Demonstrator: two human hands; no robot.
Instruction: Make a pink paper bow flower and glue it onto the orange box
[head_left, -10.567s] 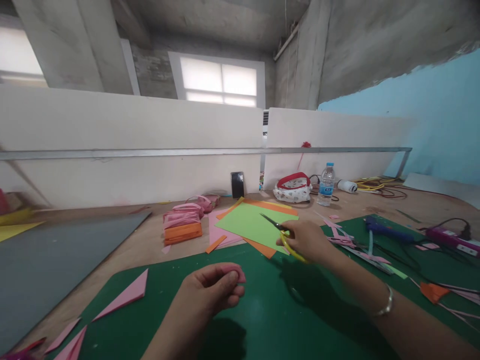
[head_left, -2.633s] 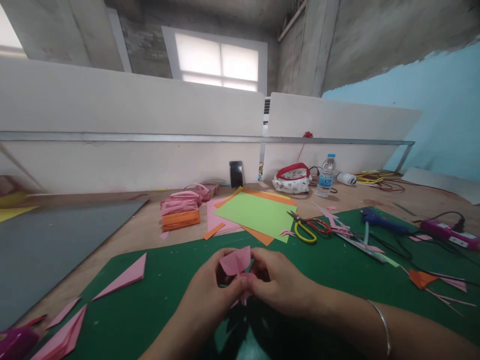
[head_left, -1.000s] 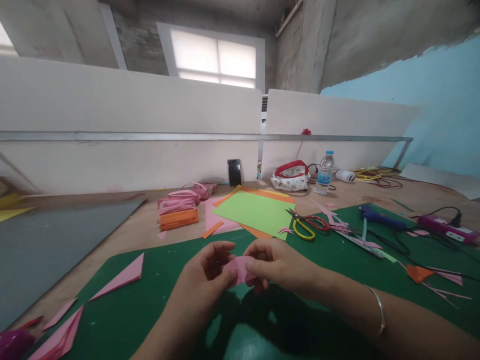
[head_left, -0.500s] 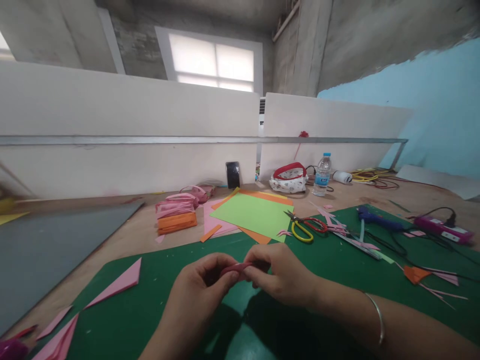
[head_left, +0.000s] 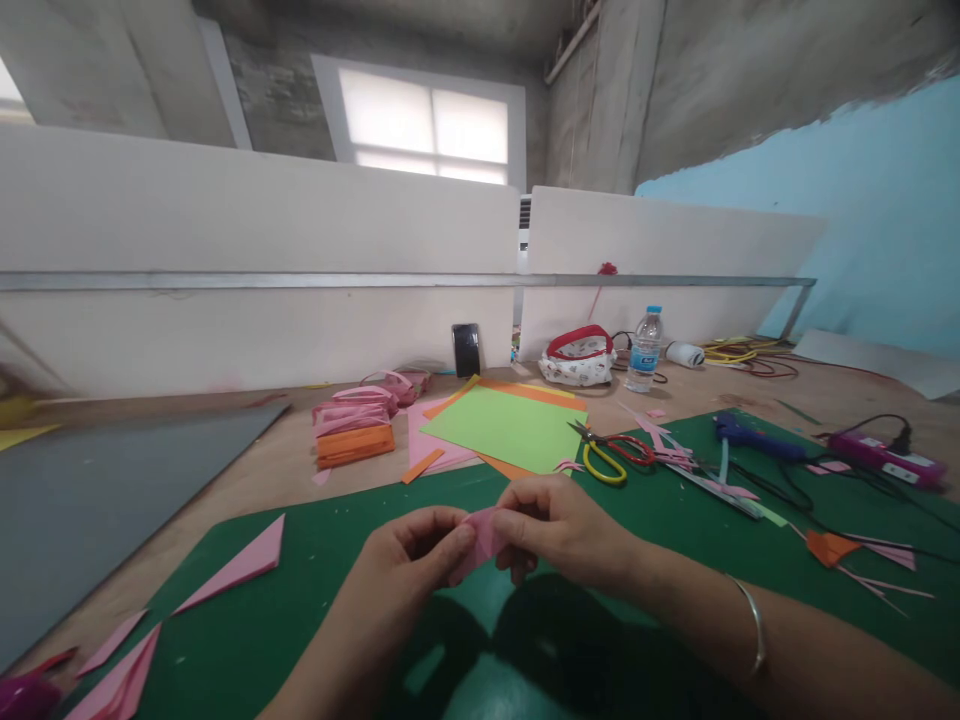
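Observation:
A small piece of folded pink paper [head_left: 482, 537] is stretched between my two hands, just above the green cutting mat [head_left: 330, 545]. My left hand [head_left: 420, 550] pinches its left end between thumb and fingers. At the other end, the thumb and forefinger of my right hand [head_left: 559, 530] grip it. Part of the paper is hidden behind my fingers. Folded pink paper triangles [head_left: 238, 565] lie to the left on the mat. Beyond my hands is a stack of coloured sheets [head_left: 510, 425], light green on top, with scissors [head_left: 607, 455] at its right edge.
Pink and orange paper bundles [head_left: 355, 445] sit behind the mat. A phone [head_left: 466, 350] leans on the white panel. Farther right stand a pouch [head_left: 577, 358] and a water bottle [head_left: 645, 352]. A blue glue gun [head_left: 757, 437], a purple power strip [head_left: 889, 460] and cables occupy the right side.
The pink paper, previously seen nearly edge-on as a narrow strip, now shows its broad face. My right hand has risen slightly, and both hands still pinch the paper.

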